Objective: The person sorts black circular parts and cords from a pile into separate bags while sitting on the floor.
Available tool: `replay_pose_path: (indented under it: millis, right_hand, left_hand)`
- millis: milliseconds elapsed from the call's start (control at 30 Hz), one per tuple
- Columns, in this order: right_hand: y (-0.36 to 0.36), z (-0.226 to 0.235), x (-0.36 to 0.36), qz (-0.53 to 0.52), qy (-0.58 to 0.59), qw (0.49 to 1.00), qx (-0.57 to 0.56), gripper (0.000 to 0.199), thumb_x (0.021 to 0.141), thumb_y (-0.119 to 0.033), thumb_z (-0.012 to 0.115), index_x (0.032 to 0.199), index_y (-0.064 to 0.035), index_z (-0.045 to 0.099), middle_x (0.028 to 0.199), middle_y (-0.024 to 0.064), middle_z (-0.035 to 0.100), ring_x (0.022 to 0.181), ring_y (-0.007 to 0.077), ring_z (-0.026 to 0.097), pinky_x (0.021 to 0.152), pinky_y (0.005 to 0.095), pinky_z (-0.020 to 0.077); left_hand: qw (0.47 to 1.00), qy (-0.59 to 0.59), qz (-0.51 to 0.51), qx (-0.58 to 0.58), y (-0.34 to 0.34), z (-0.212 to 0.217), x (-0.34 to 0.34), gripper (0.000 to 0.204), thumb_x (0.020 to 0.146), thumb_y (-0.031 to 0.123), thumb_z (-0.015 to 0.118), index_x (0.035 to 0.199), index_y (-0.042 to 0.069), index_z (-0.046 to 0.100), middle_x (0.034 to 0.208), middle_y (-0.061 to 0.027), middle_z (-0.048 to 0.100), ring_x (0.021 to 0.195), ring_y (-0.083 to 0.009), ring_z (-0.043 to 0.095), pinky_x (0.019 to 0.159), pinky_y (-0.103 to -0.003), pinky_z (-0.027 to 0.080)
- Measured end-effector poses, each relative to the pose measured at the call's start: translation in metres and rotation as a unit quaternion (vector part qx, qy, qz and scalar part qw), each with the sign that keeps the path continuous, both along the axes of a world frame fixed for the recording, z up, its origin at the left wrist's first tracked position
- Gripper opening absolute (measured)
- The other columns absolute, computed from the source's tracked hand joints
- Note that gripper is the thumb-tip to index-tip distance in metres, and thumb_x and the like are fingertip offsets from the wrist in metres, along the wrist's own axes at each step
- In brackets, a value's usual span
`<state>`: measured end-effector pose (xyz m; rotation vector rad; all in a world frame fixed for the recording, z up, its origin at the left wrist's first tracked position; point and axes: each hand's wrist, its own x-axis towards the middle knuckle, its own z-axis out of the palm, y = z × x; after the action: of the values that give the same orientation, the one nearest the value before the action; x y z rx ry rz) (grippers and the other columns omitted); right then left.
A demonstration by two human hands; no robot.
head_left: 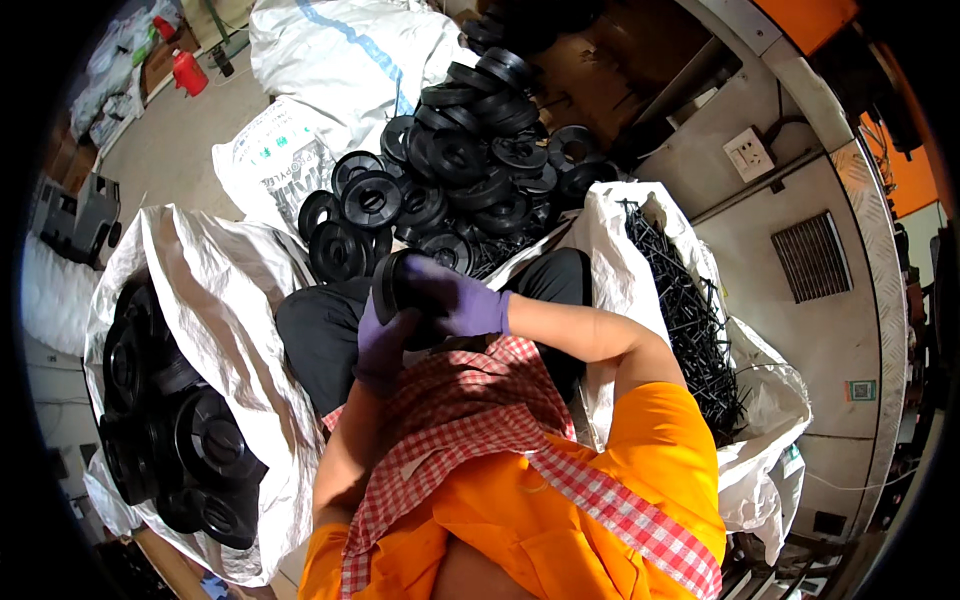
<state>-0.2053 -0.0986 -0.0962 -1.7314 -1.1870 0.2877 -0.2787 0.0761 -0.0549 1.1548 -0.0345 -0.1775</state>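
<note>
Both of my hands wear purple gloves and meet above my lap. My left hand [383,345] grips the lower left edge of a round black plastic disc [384,288], which is tilted up on its edge. My right hand [465,302] closes on the same disc from the right, its fingertips partly hidden in shadow. Just beyond my hands lies a big heap of similar black discs [372,200] with raised centres and slots.
An open white woven sack [215,270] at the left holds more black discs [215,435]. Another white sack [620,235] at the right holds thin black plastic sticks [680,300]. Full white sacks [320,50] lie behind the heap. A grey machine panel [790,370] stands far right.
</note>
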Motion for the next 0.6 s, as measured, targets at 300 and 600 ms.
replay_pose_path:
  millis: [300, 600]
  right_hand:
    - [0.014, -0.032, -0.025, -0.111, 0.568, 0.798, 0.169, 0.061, 0.082, -0.034, 0.065, 0.13, -0.0041, 0.041, 0.126, 0.0138, 0.052, 0.114, 0.0252, 0.052, 0.098, 0.0353, 0.0416]
    - [-0.004, 0.026, -0.004, -0.079, -0.107, 0.975, -0.18, 0.079, 0.069, -0.042, 0.072, 0.132, -0.006, 0.042, 0.121, 0.0214, 0.051, 0.114, 0.0355, 0.05, 0.092, 0.0424, 0.0456]
  left_hand:
    - [0.958, -0.095, 0.057, 0.264, -0.023, -0.008, -0.022, 0.062, 0.072, 0.009, 0.069, 0.128, 0.001, 0.045, 0.108, -0.0072, 0.06, 0.095, -0.0157, 0.057, 0.083, -0.029, 0.048]
    - [0.996, 0.086, 0.011, -0.026, -0.006, 0.001, -0.012, 0.055, 0.073, 0.003, 0.067, 0.124, 0.002, 0.047, 0.109, -0.0071, 0.06, 0.092, -0.0148, 0.059, 0.08, -0.03, 0.05]
